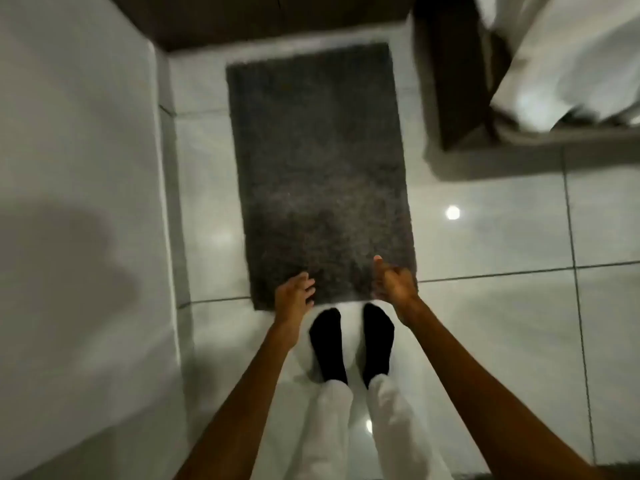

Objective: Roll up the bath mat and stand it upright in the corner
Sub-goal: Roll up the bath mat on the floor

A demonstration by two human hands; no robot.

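A dark grey shaggy bath mat (320,168) lies flat on the glossy white tile floor, its long side running away from me. Over the mat's near left corner hovers my left hand (294,296), fingers spread and holding nothing. My right hand (393,280) is over the near right corner, fingers loosely curled and thumb raised, also empty. I cannot tell whether either hand touches the mat. Both arms reach down from the bottom of the view.
My feet in black socks (351,341) stand just short of the mat's near edge. A white wall (76,168) runs along the left. Dark wood panelling (259,19) closes the far end. A bed with white bedding (568,57) stands at the upper right.
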